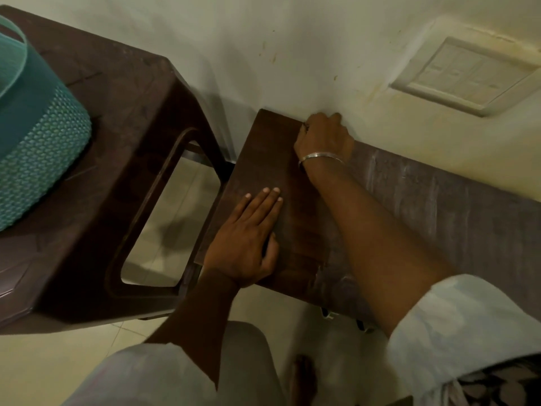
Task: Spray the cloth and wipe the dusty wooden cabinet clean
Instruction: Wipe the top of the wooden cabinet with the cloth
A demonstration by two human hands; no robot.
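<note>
Left hand (246, 238) lay flat, fingers spread, on the wooden cabinet (292, 230) top. Right hand (323, 139) was curled into a fist at the back edge by the wall; the cloth was barely visible under it.

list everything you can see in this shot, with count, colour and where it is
wooden cabinet top: one, dark brown, against the wall; left part looks clean, right part streaked with pale dust
plastic stool: one, dark brown, left of the cabinet
basket: one, teal, on the stool at the far left
switch plate: one, off-white, on the wall, upper right
wall: pale cream, behind the cabinet
floor: pale tiles, seen through the stool's opening
cloth: barely visible, apparently bunched under the right hand
left hand: flat on the cabinet's front left
right hand: fisted at the back edge by the wall
bangle: one, silver, right wrist
sleeves: white, bottom
</note>
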